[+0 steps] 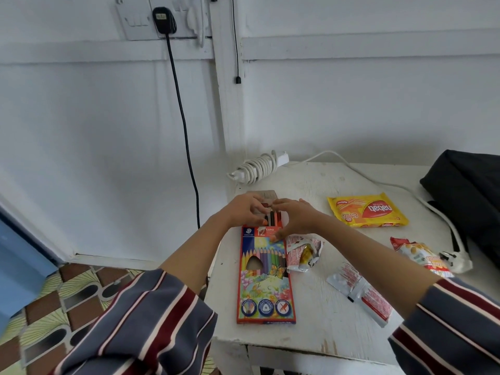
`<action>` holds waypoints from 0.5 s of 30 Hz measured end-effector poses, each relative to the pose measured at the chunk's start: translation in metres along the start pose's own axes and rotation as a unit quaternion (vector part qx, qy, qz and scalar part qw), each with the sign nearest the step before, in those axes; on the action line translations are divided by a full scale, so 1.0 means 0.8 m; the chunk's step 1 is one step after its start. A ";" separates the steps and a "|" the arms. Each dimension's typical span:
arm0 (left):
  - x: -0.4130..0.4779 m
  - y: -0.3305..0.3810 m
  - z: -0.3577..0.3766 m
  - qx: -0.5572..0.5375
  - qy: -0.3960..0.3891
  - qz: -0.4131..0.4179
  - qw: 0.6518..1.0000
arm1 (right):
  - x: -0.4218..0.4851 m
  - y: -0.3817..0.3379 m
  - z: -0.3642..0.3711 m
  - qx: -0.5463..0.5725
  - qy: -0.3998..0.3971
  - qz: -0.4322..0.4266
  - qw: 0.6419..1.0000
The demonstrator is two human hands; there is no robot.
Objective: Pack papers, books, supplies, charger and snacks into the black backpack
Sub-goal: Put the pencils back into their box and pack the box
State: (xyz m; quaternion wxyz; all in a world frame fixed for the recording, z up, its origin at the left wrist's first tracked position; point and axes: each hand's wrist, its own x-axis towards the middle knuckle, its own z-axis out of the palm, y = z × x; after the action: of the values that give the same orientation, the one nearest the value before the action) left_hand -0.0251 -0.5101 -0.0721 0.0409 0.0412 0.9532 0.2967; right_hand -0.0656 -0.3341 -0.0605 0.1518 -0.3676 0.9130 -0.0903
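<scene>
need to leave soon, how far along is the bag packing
Done: nothing visibly packed; the black fabric backpack lies at the right edge of the white painted table, its inside unseen. In hand: the left hand and right hand grip the open end of the colourful cardboard pencil box. Left: yellow wafer packet, red-and-white snack bag and white charger with wound cable all lie out on it.

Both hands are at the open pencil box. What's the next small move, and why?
Probably push the protruding pencils into the pencil box and close its flap; the left hand and right hand are at its open end.
</scene>
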 end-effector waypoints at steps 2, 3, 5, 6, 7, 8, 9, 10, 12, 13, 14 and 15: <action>-0.002 0.005 -0.002 -0.023 0.015 0.000 1.000 | -0.002 -0.002 -0.002 0.000 -0.013 -0.004 1.000; -0.002 0.008 -0.004 -0.038 0.026 -0.004 0.999 | -0.005 -0.004 -0.004 0.018 -0.027 -0.007 0.999; -0.001 0.014 -0.007 -0.062 0.045 -0.015 0.997 | -0.011 -0.009 -0.013 0.096 -0.053 -0.014 0.994; 0.001 0.018 -0.010 -0.067 0.049 -0.016 0.996 | -0.013 -0.010 -0.018 0.127 -0.055 -0.013 0.990; 0.004 0.023 -0.013 -0.064 0.052 -0.013 0.997 | -0.014 -0.009 -0.024 0.137 -0.044 -0.008 0.990; 0.007 0.029 -0.017 -0.053 0.057 -0.011 0.997 | -0.014 -0.007 -0.030 0.127 -0.028 0.002 0.991; 0.011 0.036 -0.021 -0.038 0.067 -0.010 0.997 | -0.013 -0.003 -0.037 0.105 -0.011 0.015 0.994; 0.015 0.045 -0.026 -0.020 0.077 -0.010 0.997 | -0.013 0.002 -0.044 0.080 0.008 0.028 0.996; 0.026 0.064 -0.034 0.027 0.088 0.002 0.996 | -0.014 0.014 -0.059 0.038 0.045 0.056 0.997; 0.032 0.075 -0.037 0.056 0.087 0.013 0.995 | -0.017 0.020 -0.067 0.023 0.062 0.068 0.996; 0.038 0.087 -0.039 0.084 0.082 0.023 0.993 | -0.022 0.026 -0.075 0.010 0.079 0.078 0.994; 0.043 0.100 -0.040 0.107 0.077 0.034 0.991 | -0.029 0.031 -0.083 0.001 0.092 0.089 0.992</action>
State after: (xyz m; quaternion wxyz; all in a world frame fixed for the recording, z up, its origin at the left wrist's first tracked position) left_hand -0.0587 -0.4593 -0.0019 -0.0478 0.0551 0.9778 0.1967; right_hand -0.0890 -0.2967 -0.0003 0.0755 -0.2746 0.9521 -0.1110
